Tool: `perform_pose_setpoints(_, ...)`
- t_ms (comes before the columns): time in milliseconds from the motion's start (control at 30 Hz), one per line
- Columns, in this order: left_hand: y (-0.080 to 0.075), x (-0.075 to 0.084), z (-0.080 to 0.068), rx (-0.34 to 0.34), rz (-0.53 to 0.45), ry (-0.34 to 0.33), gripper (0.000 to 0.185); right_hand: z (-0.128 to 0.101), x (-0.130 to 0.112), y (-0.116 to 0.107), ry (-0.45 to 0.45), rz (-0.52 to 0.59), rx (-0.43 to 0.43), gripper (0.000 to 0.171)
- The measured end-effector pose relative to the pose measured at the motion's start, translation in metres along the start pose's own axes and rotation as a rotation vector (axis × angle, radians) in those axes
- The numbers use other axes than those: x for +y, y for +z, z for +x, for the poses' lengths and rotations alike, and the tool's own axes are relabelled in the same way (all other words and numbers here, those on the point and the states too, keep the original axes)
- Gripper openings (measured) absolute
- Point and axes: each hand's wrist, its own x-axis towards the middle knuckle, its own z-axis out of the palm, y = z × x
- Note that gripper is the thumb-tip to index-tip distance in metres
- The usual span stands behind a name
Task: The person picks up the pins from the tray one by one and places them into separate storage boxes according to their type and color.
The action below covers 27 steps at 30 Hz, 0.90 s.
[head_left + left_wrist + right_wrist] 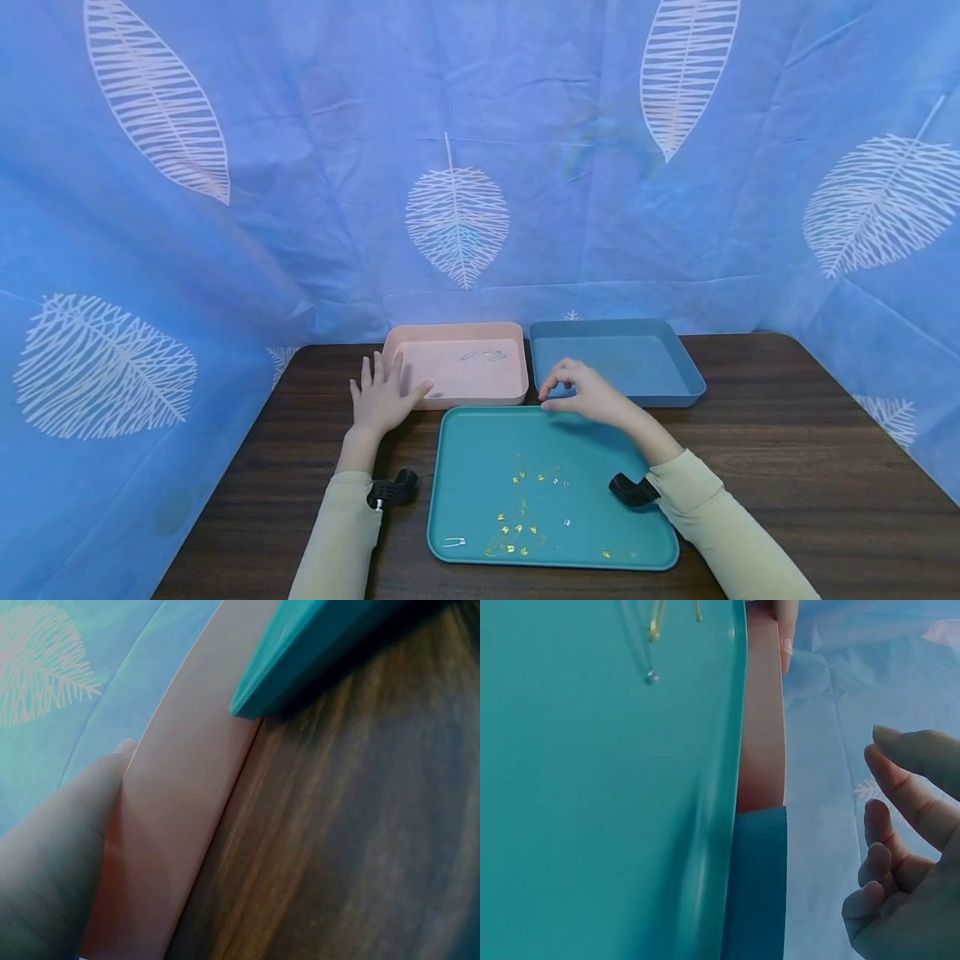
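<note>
The teal tray lies nearest the front edge of the worktop, at its middle, and carries a scatter of small gold safety pins and a few silver ones in its near half. Beyond the far edge of this tray, the right hand hovers over the tray's far right portion, just in front of the blue tray; its fingers are loosely curved, thumb and forefinger close together, and whether anything is pinched between them cannot be told. The left hand rests flat with straight, spread fingers against the near left corner of the pink tray, the thumb lying on that tray's wall; it grips nothing. The pink tray sits behind the teal tray on the left, toward the rear edge of the worktop, and holds two silver paper clips in its far part. The blue tray stands just beside it on the right. A blue leaf-print cloth hangs behind the worktop.
</note>
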Motion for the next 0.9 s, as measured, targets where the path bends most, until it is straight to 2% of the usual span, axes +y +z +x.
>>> perform_pose_setpoints(200, -0.001, 0.000, 0.000, -0.001, -0.011, 0.001, 0.095, -0.011, 0.006, -0.002, -0.005, -0.021, -0.070, 0.013)
perform_pose_setpoints(567, 0.002, -0.004, 0.000, 0.020, -0.014, 0.003, 0.094, -0.023, 0.010, -0.001, 0.006, -0.003, -0.297, 0.013)
perform_pose_setpoints(900, 0.005, -0.003, 0.003, 0.025, 0.010, 0.007, 0.095, -0.027, 0.009, 0.006, 0.001, -0.037, -0.386, 0.010)
